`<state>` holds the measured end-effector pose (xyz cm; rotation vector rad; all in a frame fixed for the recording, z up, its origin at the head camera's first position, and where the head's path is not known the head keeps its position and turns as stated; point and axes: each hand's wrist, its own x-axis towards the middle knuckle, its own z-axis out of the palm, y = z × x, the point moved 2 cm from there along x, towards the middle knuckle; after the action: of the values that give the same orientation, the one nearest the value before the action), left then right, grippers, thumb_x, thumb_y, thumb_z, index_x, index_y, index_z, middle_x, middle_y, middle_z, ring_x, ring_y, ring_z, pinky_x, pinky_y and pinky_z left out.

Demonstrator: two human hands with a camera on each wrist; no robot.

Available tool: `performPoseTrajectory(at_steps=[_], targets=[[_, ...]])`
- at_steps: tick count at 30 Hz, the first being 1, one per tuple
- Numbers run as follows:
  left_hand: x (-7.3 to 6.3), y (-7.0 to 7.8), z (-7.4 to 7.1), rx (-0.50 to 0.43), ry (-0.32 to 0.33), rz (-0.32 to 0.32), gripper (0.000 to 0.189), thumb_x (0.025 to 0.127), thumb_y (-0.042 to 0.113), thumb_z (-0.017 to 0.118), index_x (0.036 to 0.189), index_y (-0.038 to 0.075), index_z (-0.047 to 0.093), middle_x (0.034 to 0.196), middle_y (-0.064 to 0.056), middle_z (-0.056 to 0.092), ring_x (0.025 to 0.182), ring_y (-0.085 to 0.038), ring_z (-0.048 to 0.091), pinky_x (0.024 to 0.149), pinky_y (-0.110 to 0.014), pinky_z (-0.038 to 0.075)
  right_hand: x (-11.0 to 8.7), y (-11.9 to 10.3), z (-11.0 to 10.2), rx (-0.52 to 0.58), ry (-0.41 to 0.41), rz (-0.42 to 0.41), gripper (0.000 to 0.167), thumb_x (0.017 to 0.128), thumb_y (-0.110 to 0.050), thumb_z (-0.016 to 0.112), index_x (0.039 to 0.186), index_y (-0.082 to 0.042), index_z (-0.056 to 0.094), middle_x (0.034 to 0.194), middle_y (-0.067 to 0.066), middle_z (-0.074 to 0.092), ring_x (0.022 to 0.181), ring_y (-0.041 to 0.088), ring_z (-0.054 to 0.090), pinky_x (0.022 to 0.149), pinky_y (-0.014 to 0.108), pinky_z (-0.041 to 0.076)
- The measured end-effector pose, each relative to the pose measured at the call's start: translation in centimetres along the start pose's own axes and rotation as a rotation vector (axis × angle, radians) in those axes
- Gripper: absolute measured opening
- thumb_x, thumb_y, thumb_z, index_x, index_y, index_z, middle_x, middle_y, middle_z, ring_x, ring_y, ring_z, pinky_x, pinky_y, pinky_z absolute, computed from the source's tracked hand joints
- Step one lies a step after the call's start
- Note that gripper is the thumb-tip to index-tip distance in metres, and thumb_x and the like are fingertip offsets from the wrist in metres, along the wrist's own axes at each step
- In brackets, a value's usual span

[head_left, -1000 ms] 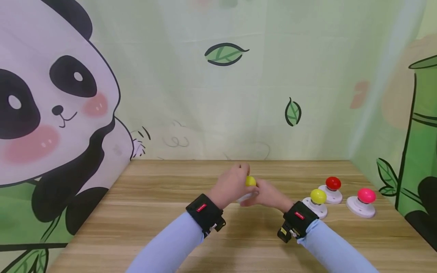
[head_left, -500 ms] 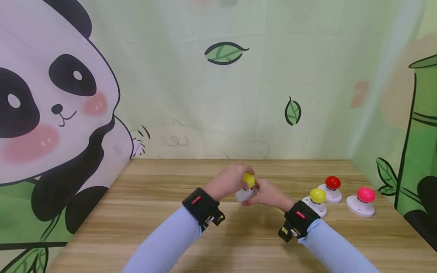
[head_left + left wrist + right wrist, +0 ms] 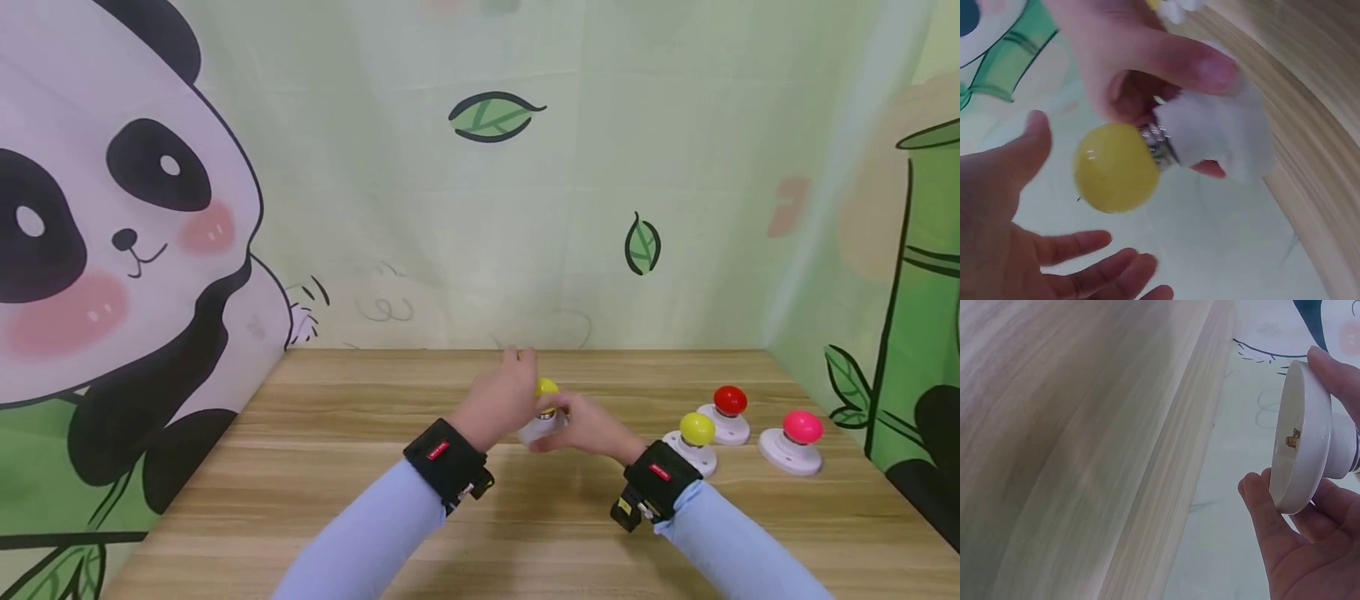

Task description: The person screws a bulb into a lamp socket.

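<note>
My right hand (image 3: pixel 592 427) grips a white round lamp holder (image 3: pixel 1315 440) above the table, thumb on one side of its rim and fingers on the other. Its hollow underside, with a small brass terminal, faces the right wrist camera. A yellow light bulb (image 3: pixel 1116 169) sits in this holder, its silver screw cap (image 3: pixel 1160 147) partly showing. Around the bulb, my left hand (image 3: pixel 498 402) has its thumb and fingers spread; in the left wrist view they stand apart from the glass. From the head view, the left hand covers part of the bulb.
On the right of the wooden table (image 3: pixel 360 500) stand three white holders with bulbs: a yellow bulb (image 3: pixel 697 429), a red bulb (image 3: pixel 730 401) and a pink bulb (image 3: pixel 802 427). A printed panda curtain (image 3: pixel 420 208) hangs behind the table.
My left hand has shifted round the bulb, uncovering it half a second ago and now partly covering it again, fingers raised. The right hand keeps holding the lamp holder in nearly the same place.
</note>
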<state>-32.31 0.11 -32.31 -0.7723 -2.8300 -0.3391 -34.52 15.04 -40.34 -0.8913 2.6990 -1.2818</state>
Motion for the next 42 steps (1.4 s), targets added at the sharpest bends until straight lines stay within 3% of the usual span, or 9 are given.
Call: performPoseTrajectory(at_steps=[4,7,15,24,31,33,36,39,42], targets=[[-0.1,0.3,0.6,0.164,0.086,-0.049,0.06,0.087,0.059,0.06,0.106,0.002,0.057,0.085,-0.006,0.059,0.068,-0.016,0.058,0.051,-0.029,0.049,0.1,-0.3,0.0,0.027,-0.01,-0.026,0.036,0.072,-0.022,0.085,0.104,-0.012,0.071,0.103,0.005,0.066,0.095,0.02,0.058,0.083,0.033,0.048],[-0.1,0.3,1.1,0.176,0.087,-0.063,0.051,0.088,0.055,0.063,0.099,0.005,0.058,0.078,-0.002,0.057,0.064,-0.014,0.056,0.048,-0.027,0.047,0.2,-0.2,0.1,-0.002,-0.016,-0.03,0.033,0.072,-0.025,0.085,0.1,-0.012,0.072,0.1,0.002,0.066,0.093,0.018,0.059,0.082,0.031,0.048],[0.1,0.2,1.0,0.077,0.054,-0.029,0.051,0.082,0.053,0.071,0.098,0.007,0.059,0.076,0.0,0.055,0.06,-0.012,0.052,0.047,-0.023,0.042,0.0,-0.2,0.1,-0.017,-0.016,0.016,0.056,0.07,-0.03,0.086,0.114,-0.007,0.06,0.106,0.007,0.068,0.094,0.017,0.063,0.083,0.033,0.05],[0.5,0.2,0.1,-0.092,-0.093,0.068,0.041,0.082,0.011,0.077,0.12,0.009,0.064,0.114,-0.006,0.068,0.098,-0.018,0.063,0.082,-0.028,0.052,0.1,-0.1,-0.1,-0.008,-0.029,0.057,0.061,0.072,-0.029,0.085,0.121,-0.005,0.058,0.115,0.009,0.066,0.102,0.02,0.061,0.089,0.035,0.049],[0.5,-0.1,-0.4,-0.137,-0.148,0.069,0.064,0.077,0.009,0.081,0.135,0.013,0.055,0.135,-0.007,0.058,0.12,-0.022,0.057,0.097,-0.032,0.048,0.2,-0.2,-0.2,-0.021,-0.035,0.055,0.06,0.071,-0.031,0.085,0.119,-0.004,0.06,0.114,0.01,0.066,0.101,0.02,0.062,0.087,0.036,0.05],[0.4,-0.1,-0.4,-0.139,-0.126,0.048,0.076,0.075,0.019,0.084,0.142,0.014,0.047,0.145,-0.009,0.049,0.127,-0.027,0.051,0.099,-0.036,0.047,0.2,-0.2,-0.1,-0.027,-0.032,0.041,0.059,0.071,-0.031,0.085,0.118,-0.004,0.06,0.113,0.009,0.067,0.099,0.019,0.062,0.086,0.035,0.051],[0.3,0.0,-0.4,-0.035,-0.006,0.014,0.078,0.082,0.043,0.075,0.143,0.007,0.042,0.14,-0.017,0.048,0.122,-0.03,0.054,0.093,-0.037,0.051,0.3,-0.2,-0.1,0.0,-0.03,0.01,0.059,0.072,-0.027,0.086,0.12,-0.005,0.06,0.114,0.009,0.066,0.1,0.021,0.061,0.086,0.036,0.05],[0.2,0.3,0.0,0.125,0.137,-0.037,0.079,0.087,0.067,0.052,0.13,0.0,0.049,0.105,-0.013,0.062,0.088,-0.022,0.064,0.068,-0.03,0.055,0.2,-0.3,0.1,0.055,-0.037,-0.006,0.061,0.072,-0.022,0.086,0.124,-0.007,0.057,0.118,0.009,0.062,0.102,0.023,0.058,0.089,0.037,0.048],[0.1,0.5,0.6,0.248,0.199,-0.085,0.076,0.086,0.075,0.042,0.107,0.005,0.058,0.069,-0.001,0.055,0.056,-0.014,0.053,0.046,-0.025,0.041,0.1,-0.6,0.2,0.076,-0.028,-0.006,0.062,0.072,-0.02,0.086,0.124,-0.007,0.056,0.117,0.01,0.062,0.102,0.023,0.058,0.089,0.037,0.047]])
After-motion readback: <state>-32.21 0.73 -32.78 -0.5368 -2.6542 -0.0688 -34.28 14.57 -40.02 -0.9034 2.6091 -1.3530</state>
